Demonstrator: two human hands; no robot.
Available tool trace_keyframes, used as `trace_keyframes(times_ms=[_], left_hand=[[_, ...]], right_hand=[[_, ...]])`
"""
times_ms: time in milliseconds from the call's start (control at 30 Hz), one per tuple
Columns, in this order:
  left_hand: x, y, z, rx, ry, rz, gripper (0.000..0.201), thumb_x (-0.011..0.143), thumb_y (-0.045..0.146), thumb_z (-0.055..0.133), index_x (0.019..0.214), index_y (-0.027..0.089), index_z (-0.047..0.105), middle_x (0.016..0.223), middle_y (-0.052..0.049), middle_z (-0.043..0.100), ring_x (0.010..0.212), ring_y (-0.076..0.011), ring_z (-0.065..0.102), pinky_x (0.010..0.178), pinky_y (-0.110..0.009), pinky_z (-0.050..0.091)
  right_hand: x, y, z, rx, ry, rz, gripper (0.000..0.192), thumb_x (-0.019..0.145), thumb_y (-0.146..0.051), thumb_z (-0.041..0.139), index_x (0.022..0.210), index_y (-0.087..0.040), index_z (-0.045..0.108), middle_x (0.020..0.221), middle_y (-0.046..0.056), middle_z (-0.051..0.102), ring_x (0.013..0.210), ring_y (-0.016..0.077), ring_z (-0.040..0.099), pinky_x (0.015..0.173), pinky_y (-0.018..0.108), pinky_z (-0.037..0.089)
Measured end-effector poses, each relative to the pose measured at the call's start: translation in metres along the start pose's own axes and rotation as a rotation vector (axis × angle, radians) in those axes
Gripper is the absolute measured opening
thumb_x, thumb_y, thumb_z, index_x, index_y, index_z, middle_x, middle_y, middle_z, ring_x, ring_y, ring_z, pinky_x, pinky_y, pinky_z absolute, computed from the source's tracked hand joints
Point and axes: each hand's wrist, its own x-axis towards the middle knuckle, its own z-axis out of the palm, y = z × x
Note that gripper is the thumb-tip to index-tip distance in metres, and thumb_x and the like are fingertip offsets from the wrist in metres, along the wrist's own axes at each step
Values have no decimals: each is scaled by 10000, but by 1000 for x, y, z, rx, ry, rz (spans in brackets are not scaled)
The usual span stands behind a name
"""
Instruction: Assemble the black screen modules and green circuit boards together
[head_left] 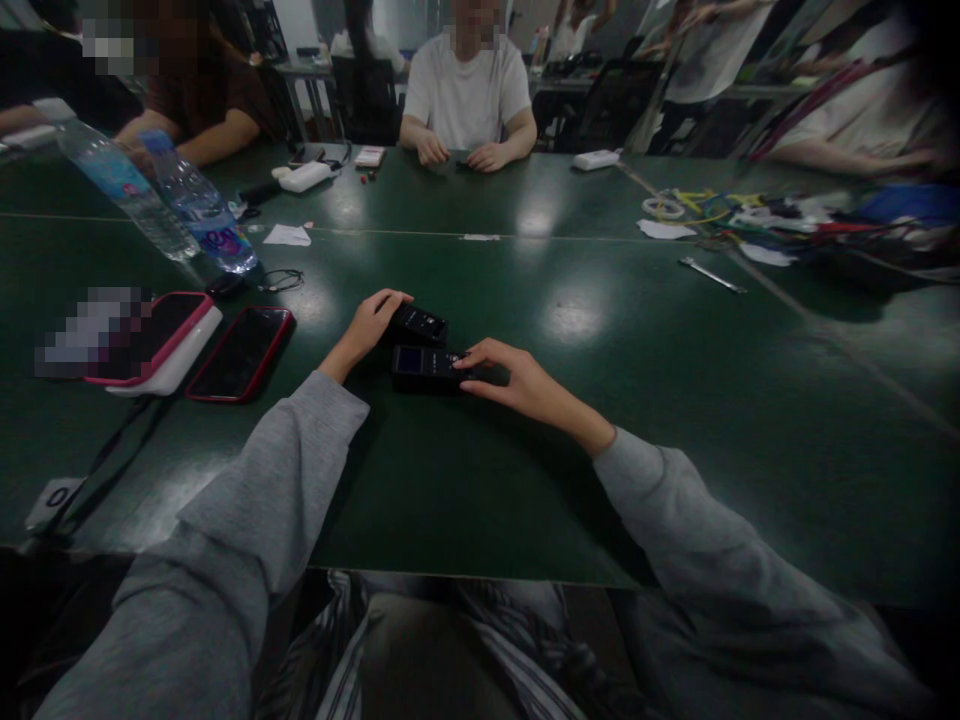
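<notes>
Two small black box-shaped devices lie close together on the green table, each with buttons on its top face; I cannot tell their exact kind. My left hand (373,325) is closed over the left end of the farther black device (424,322), which lies at a slant. The nearer black device (421,367) shows a dark little screen at its left. Its right end is gripped between the thumb and fingers of my right hand (514,378), with a fingertip on the buttons. Part of each device is hidden by my fingers.
Phones (241,355) and two water bottles (206,215) are at the left on the green table (510,500). A wrench (711,274) and a heap of cables (757,215) lie to the right. Another person (466,100) sits opposite, hands on the table.
</notes>
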Motion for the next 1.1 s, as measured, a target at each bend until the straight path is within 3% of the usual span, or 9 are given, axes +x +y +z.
trace_keyframes(times_ms=[167, 533, 733, 1100], left_hand=[[-1, 0, 0, 11, 1, -10, 372, 951, 492, 469, 1016, 216, 710, 1072, -65, 718, 1012, -218, 637, 954, -374, 484], [-1, 2, 0, 26, 5, -13, 360, 946, 480, 471, 1021, 215, 703, 1092, -70, 716, 1039, -222, 636, 982, -380, 472], [0, 0, 0, 40, 22, -4, 350, 946, 490, 482, 1016, 217, 691, 1086, -75, 715, 1056, -229, 630, 1000, -391, 459], [0, -3, -1, 40, 16, 1, 344, 943, 499, 485, 1018, 228, 684, 1091, -68, 711, 1050, -226, 629, 993, -389, 454]], right_hand=[[-1, 11, -7, -34, 61, 56, 282, 923, -407, 691, 1136, -223, 673, 1135, 85, 661, 1043, 247, 640, 888, 445, 551], [-4, 16, -21, -23, 46, 96, 296, 899, -393, 702, 1128, -207, 682, 1133, 81, 661, 1040, 242, 645, 910, 441, 544], [-10, 37, -38, 4, 75, 174, 332, 879, -445, 722, 1137, -239, 688, 1183, 69, 672, 1076, 260, 648, 985, 502, 522], [-17, 64, -56, 42, 207, 282, 374, 828, -504, 765, 1087, -242, 698, 1189, 76, 692, 1022, 270, 671, 969, 528, 549]])
